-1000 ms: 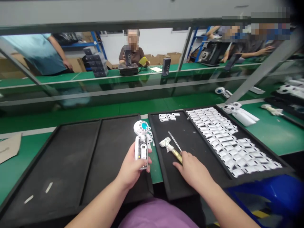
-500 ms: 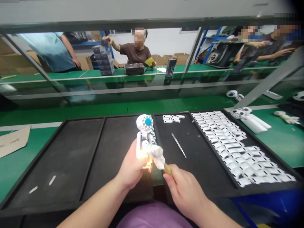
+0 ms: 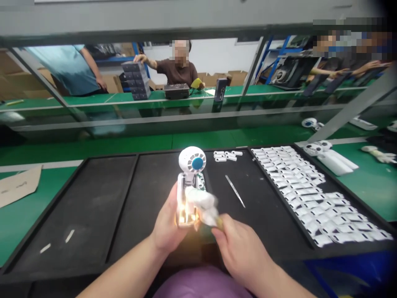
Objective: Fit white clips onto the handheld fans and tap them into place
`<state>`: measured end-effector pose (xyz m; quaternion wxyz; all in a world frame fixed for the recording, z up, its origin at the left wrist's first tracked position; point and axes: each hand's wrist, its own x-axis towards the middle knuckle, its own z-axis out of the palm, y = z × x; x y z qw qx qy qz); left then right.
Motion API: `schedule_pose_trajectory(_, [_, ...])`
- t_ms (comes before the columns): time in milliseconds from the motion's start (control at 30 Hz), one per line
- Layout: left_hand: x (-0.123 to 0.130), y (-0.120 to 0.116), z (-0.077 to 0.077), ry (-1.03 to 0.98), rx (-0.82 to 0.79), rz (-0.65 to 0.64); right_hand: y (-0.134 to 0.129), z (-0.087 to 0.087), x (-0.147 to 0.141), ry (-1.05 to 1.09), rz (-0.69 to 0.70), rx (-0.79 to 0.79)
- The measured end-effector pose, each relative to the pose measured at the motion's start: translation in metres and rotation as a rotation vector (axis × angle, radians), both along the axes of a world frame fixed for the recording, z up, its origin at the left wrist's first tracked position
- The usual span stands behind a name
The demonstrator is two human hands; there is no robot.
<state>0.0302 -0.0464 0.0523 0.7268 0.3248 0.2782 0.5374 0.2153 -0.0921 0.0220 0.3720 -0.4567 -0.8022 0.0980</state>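
Observation:
My left hand [image 3: 166,223] grips a white handheld fan [image 3: 192,163] upright by its clear body, with the round head and blue hub on top. A bright glare lights the lower body. My right hand [image 3: 243,248] holds a brass-handled tool with a white cloth-wrapped tip [image 3: 201,205]. The cloth presses against the front of the fan's body, blurred by motion, and hides part of it. Some of the brass handle is hidden by my fingers.
Steel tweezers [image 3: 235,191] lie on a black tray [image 3: 279,240], near small white parts [image 3: 225,155] and rows of white pieces [image 3: 307,194]. A second black tray [image 3: 93,207] lies to the left. A co-worker [image 3: 176,68] sits beyond a glass partition [image 3: 198,118].
The cloth-tipped tool has left the tray and now sits in my right hand against the fan's body. The fan is held a little higher. The tweezers stay on the tray.

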Motion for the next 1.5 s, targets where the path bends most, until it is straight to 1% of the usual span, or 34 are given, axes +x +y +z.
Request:
schedule_pose_trajectory(67, [0.001,0.003,-0.002,-0.056,-0.039,0.03,-0.007,-0.003,-0.002,-0.023,0.032,-0.021])
schedule_pose_trajectory(133, [0.002,0.007,-0.005,-0.053,-0.09,0.087,-0.014,-0.007,-0.002,-0.054,0.072,-0.041])
schedule_pose_trajectory(200, [0.001,0.01,-0.008,0.0,-0.123,0.139,-0.018,-0.012,0.004,-0.093,0.074,-0.136])
schedule_pose_trajectory(267, [-0.002,0.013,-0.012,0.071,-0.147,0.154,-0.017,-0.02,0.016,-0.066,-0.007,-0.306])
schedule_pose_trajectory(367, [-0.011,0.015,-0.015,0.128,-0.186,0.132,-0.006,-0.037,0.042,0.062,-0.267,-0.6])
schedule_pose_trajectory(400, [-0.014,0.016,-0.016,0.129,-0.191,0.122,-0.002,-0.043,0.05,0.088,-0.328,-0.701])
schedule_pose_trajectory(433, [-0.016,0.016,-0.016,0.121,-0.189,0.112,0.003,-0.05,0.056,0.1,-0.359,-0.789])
schedule_pose_trajectory(500, [-0.021,0.015,-0.016,0.081,-0.169,0.08,0.01,-0.061,0.064,0.065,-0.355,-0.901])
schedule_pose_trajectory(600, [-0.023,0.012,-0.016,0.038,-0.101,0.024,0.015,-0.07,0.064,-0.048,-0.33,-0.901])
schedule_pose_trajectory(733, [-0.022,0.007,-0.012,0.092,-0.065,0.006,0.014,-0.069,0.062,-0.095,-0.326,-0.897])
schedule_pose_trajectory(900, [-0.021,0.004,-0.008,0.135,-0.072,0.007,0.013,-0.069,0.063,-0.055,-0.309,-0.906])
schedule_pose_trajectory(1167, [-0.019,0.001,-0.002,0.122,-0.102,0.027,0.009,-0.072,0.065,0.067,-0.305,-0.901])
schedule_pose_trajectory(1267, [-0.017,0.001,0.001,0.116,-0.104,0.023,0.009,-0.072,0.065,0.078,-0.316,-0.89])
schedule_pose_trajectory(1500, [-0.015,0.0,0.002,0.198,-0.106,0.027,0.009,-0.073,0.064,0.08,-0.322,-0.89])
